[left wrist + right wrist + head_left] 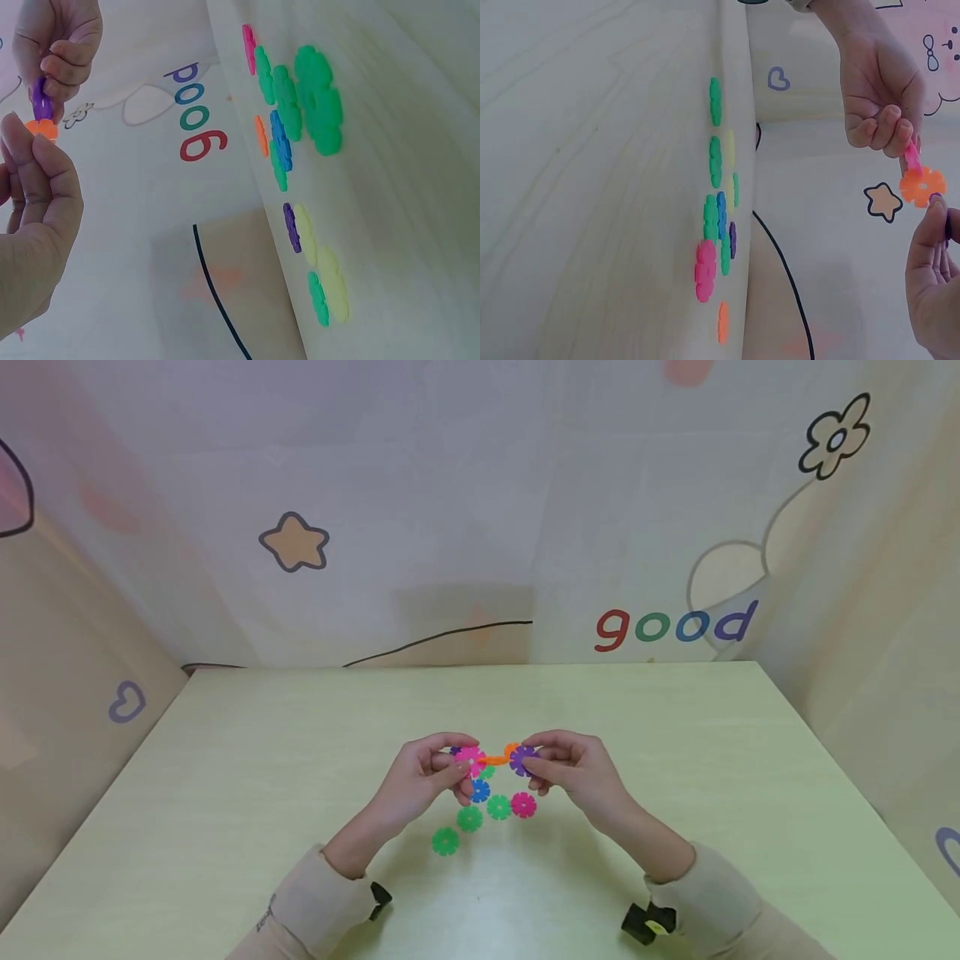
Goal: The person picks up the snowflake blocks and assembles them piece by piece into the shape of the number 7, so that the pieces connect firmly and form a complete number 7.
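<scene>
Above the table, my left hand (420, 777) pinches a pink snowflake disc (467, 755) between thumb and fingers. Facing it, my right hand (585, 772) pinches a purple snowflake disc (519, 762). An orange snowflake disc (910, 187) bridges the two, seen edge-on in the head view and flat in the right wrist view. Its edge meets the pink disc on one side and the purple one on the other. Fingertips cover part of the purple disc in the right wrist view. The left fingers hide most of the pink disc in the left wrist view.
Loose discs lie on the pale table (225, 793) below and behind the hands: several green ones (446, 841), a blue one (480, 791), a pink one (523, 805), an orange one (261, 136), a dark purple one (292, 227) and yellow ones (334, 285). Printed curtains surround the table.
</scene>
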Motion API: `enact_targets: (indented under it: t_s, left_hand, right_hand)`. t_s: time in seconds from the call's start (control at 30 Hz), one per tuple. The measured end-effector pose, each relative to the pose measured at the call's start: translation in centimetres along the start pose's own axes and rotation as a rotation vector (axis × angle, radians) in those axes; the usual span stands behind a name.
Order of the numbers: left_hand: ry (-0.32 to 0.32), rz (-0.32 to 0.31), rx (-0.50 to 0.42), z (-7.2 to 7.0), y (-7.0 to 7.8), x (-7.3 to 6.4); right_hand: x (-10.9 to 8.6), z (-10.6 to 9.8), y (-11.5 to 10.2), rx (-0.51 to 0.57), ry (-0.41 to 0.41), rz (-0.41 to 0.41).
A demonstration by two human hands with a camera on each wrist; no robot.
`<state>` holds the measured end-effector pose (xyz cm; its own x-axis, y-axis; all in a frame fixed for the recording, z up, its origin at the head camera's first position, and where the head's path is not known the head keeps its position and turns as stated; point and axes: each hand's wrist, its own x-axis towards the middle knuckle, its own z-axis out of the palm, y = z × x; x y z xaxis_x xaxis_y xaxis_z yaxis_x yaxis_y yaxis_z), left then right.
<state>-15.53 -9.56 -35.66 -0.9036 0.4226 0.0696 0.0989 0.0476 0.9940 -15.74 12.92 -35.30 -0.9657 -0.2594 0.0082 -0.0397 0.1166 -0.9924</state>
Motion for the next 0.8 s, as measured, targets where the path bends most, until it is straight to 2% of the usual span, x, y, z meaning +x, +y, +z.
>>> enact_targets:
  t_s: [0.2,0.47,0.63,0.8]
  left_hand:
    - [-0.011,0.006,-0.024,0.3,-0.3,0.1]
    - [0.007,0.034,-0.044,0.9,-0.3,0.2]
    - [0.007,0.054,-0.044,1.0,-0.3,0.4]
    - [0.023,0.039,-0.077,1.0,-0.4,0.4]
  right_hand:
    - [-0.1,0.5,0.1,-0.007,0.014,0.009]
    - [-0.2,0.9,0.2,0.031,0.085,0.008]
    - [-0.4,1.0,0.0,0.051,0.093,-0.039]
    - [-0.5,1.2,-0.4,0.045,0.072,-0.080]
